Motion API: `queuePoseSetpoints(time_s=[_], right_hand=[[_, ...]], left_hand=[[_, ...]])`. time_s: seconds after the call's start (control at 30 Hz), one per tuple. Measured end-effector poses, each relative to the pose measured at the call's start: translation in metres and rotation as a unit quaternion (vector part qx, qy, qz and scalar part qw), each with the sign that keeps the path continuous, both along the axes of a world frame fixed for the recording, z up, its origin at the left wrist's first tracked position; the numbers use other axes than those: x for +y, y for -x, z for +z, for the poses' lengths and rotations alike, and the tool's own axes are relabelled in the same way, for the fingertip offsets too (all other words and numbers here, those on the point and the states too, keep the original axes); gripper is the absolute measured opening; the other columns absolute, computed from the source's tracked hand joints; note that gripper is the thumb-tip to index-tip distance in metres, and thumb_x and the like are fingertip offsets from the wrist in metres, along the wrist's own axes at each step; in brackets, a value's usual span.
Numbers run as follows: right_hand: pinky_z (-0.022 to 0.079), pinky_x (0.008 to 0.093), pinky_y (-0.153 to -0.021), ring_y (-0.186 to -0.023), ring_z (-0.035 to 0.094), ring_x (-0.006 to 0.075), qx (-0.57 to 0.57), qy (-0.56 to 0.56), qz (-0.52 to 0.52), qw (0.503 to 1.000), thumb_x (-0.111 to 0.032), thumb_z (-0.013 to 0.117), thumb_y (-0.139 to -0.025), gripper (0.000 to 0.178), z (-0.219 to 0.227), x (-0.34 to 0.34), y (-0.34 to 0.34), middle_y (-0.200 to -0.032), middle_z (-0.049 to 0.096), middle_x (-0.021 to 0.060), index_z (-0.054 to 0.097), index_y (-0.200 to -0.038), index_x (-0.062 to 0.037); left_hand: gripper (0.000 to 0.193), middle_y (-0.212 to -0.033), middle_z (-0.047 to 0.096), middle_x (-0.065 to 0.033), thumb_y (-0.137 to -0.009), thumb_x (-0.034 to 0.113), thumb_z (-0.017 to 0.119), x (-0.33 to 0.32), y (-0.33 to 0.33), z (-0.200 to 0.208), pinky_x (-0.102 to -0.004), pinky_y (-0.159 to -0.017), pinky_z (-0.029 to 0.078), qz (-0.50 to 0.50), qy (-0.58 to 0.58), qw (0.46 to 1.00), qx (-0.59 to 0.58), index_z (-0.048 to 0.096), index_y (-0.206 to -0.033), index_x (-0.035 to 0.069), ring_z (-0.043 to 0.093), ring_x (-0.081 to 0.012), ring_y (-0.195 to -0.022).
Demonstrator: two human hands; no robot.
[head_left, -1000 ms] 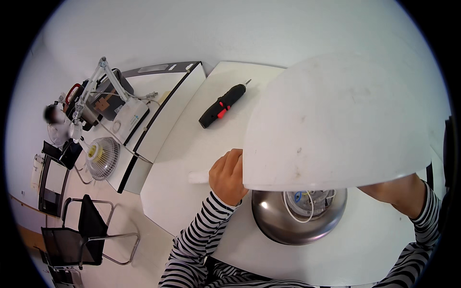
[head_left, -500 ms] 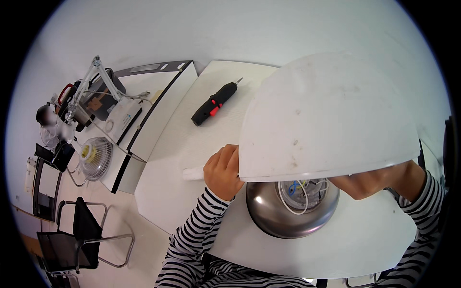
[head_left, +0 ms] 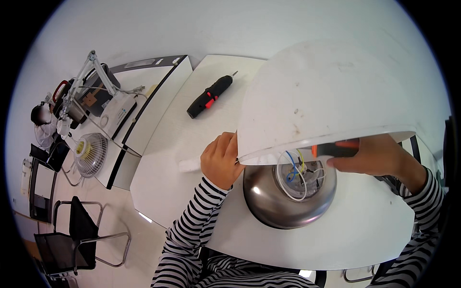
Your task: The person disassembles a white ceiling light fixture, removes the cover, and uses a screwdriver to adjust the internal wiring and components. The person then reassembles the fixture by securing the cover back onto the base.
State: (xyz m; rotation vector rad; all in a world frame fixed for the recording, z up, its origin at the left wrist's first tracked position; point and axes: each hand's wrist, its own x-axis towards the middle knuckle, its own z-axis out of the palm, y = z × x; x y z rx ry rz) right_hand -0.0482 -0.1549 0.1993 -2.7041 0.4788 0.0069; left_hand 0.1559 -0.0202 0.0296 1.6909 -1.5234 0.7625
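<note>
A large white dome-shaped shade (head_left: 317, 96) fills the right middle and hides much of what lies behind it. Beside its lower left rim, my left hand (head_left: 220, 161) is closed round a white tube (head_left: 190, 166), whose end sticks out to the left. My right hand (head_left: 367, 158) grips a tool with a dark grey and orange handle (head_left: 336, 148), probably a screwdriver, under the shade's rim; its tip is not discernible. Just left of that hand sits a round brushed-metal lamp base (head_left: 288, 211), its top open, with white, blue and yellow-green wires (head_left: 292, 175) showing inside.
A black and red cordless screwdriver (head_left: 210, 97) lies on the white table (head_left: 192, 139), left of the shade. Farther left, another table bears a white jointed-arm lamp (head_left: 91, 153) with a wire cage. A black chair (head_left: 84, 235) stands on the floor; a person (head_left: 44, 125) sits far left.
The shade's near rim has lifted, uncovering more of the wires. My right hand has moved up, and the orange and grey handle in it has come into sight. My left hand keeps its grip.
</note>
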Motion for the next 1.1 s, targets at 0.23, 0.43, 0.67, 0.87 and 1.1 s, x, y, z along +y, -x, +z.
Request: queuePoseSetpoints(time_s=[0.23,0.43,0.67,0.87,1.1], right_hand=[[0.046,0.0273,-0.057,-0.07,0.058,0.0143,-0.204,0.617,0.183,0.738,-0.022,0.061,-0.07,0.016,-0.014,0.013,-0.004,-0.076,0.058,0.0033,0.059,-0.078,-0.0079],[0.043,0.0234,-0.047,-0.058,0.055,0.0156,-0.055,0.25,0.052,0.965,-0.025,0.06,-0.074,0.019,-0.014,0.003,-0.002,-0.069,0.058,0.0059,0.06,-0.08,-0.0061],[0.041,0.0228,-0.043,-0.048,0.05,0.0123,0.125,-0.215,-0.135,0.959,-0.027,0.059,-0.076,0.027,0.011,0.017,-0.007,-0.062,0.056,0.0057,0.061,-0.083,-0.001],[0.05,0.0326,-0.061,-0.074,0.06,0.0186,-0.137,0.632,0.223,0.729,-0.011,0.053,-0.069,0.02,-0.007,0.008,0.0,-0.083,0.06,0.0096,0.064,-0.085,-0.0079],[0.045,0.0309,-0.066,-0.071,0.058,0.0187,-0.027,0.297,0.136,0.945,-0.024,0.052,-0.079,0.022,-0.012,0.005,0.0,-0.082,0.059,0.004,0.058,-0.094,-0.0091]], left_hand=[[0.045,-0.08,0.051,-0.0064,-0.07,0.033,0.058,0.0,-0.001,-0.001,-0.0292,-0.053,0.042,-0.017,-0.008,1.0,0.011,0.052,-0.101,0.001,0.051,-0.0208,-0.062],[0.045,-0.081,0.052,-0.0071,-0.068,0.031,0.061,-0.001,0.002,-0.003,-0.0299,-0.055,0.043,-0.01,-0.002,1.0,0.024,0.052,-0.099,0.0,0.052,-0.0218,-0.065],[0.039,-0.08,0.052,-0.0068,-0.069,0.029,0.059,0.001,-0.004,-0.004,-0.0297,-0.054,0.042,-0.006,0.007,1.0,0.006,0.053,-0.096,0.001,0.051,-0.0214,-0.063],[0.04,-0.078,0.052,-0.0057,-0.072,0.032,0.057,0.001,-0.002,-0.004,-0.0292,-0.051,0.041,-0.021,-0.002,1.0,0.024,0.053,-0.098,0.002,0.049,-0.0205,-0.059],[0.038,-0.079,0.052,-0.0062,-0.07,0.029,0.058,0.0,0.003,0.0,-0.0291,-0.052,0.042,-0.002,0.009,1.0,0.008,0.053,-0.096,0.001,0.051,-0.0203,-0.062]])
